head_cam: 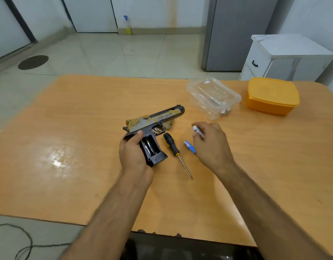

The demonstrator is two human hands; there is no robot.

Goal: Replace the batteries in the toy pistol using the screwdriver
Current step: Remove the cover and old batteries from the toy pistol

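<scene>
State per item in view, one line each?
toy pistol: grip compartment open, held by left hand
right hand: pinching a battery
second battery: lying on table
screwdriver: lying unused
clear container: lid on
orange container: lid on

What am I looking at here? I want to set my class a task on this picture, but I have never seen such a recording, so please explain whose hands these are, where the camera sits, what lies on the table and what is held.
There is no machine: a person works with bare hands, filmed by one camera worn on the head, looking down. The left hand grips the toy pistol by its handle, whose battery compartment is open. The right hand pinches a battery. On the orange table lie a screwdriver, a second battery, a clear plastic box and a yellow lidded box.
</scene>
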